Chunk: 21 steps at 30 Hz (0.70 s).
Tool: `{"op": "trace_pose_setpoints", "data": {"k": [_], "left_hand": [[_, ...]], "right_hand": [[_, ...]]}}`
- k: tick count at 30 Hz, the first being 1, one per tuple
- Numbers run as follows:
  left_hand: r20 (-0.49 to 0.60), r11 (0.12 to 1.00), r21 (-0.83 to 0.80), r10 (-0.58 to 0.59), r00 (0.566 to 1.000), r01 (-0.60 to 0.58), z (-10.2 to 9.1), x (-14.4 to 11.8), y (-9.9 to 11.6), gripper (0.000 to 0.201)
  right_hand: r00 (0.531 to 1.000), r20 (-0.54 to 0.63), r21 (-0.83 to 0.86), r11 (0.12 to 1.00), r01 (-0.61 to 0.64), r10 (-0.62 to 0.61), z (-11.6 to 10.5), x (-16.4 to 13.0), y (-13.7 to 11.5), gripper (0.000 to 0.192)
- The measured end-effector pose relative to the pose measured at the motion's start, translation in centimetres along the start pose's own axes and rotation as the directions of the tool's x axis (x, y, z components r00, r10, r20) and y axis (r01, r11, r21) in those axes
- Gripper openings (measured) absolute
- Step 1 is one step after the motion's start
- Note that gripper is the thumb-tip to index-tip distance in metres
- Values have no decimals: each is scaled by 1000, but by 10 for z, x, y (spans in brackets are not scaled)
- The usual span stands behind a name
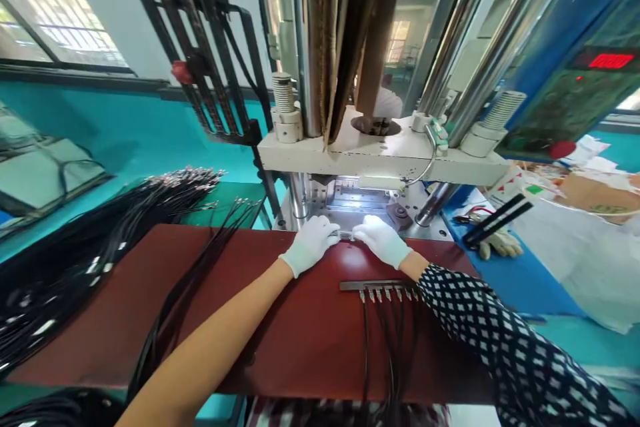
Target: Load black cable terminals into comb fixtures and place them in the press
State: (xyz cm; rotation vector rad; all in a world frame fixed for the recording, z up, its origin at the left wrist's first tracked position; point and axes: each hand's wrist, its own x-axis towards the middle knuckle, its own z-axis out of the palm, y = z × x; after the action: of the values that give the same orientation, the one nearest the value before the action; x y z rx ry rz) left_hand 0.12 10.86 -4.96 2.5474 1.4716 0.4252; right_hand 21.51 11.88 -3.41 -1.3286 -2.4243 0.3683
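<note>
at the press mouth, left hand (pixel 311 241) and right hand (pixel 381 237) pinch a metal strip (pixel 346 235).

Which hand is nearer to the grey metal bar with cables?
Right. The right hand rests just above the grey metal bar; the left hand lies farther left.

I see white knit cloth gloves (pixel 313 243), a glossy dark-red board (pixel 280 320), and a painted cream metal press plate (pixel 350 153).
</note>
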Motion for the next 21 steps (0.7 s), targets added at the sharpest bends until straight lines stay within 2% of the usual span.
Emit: {"op": "trace_pose_setpoints", "data": {"k": [4,7,10,12,15,17,19,21], "left_hand": [[3,998,23,51,999,-51,0,0,-17,32],[-9,997,29,75,997,-75,3,-4,-23,32],[-26,994,40,104,994,-103,7,-5,-25,31],[-35,991,63,121,992,-119,9,-4,-28,31],[-17,984,82,158,987,-156,9,-2,-33,33],[-7,979,66,192,981,-191,9,-1,-36,35],[-13,975,35,221,975,-220,8,-1,-38,38],[-19,971,2,239,971,-239,7,-1,-39,40]], "right_hand": [[988,-134,269,963,-37,75,-2,9,7,25],[952,-208,494,864,-95,224,-7,14,12,46],[911,-212,648,749,-140,354,-17,8,21,54],[892,-202,685,710,-167,404,-27,-4,30,55],[863,-217,661,719,-214,456,-41,-27,41,49],[865,-247,564,791,-238,436,-46,-42,45,36],[928,-246,334,923,-191,281,-47,-53,47,24],[981,-186,35,998,-49,54,-45,-60,48,14]]}}
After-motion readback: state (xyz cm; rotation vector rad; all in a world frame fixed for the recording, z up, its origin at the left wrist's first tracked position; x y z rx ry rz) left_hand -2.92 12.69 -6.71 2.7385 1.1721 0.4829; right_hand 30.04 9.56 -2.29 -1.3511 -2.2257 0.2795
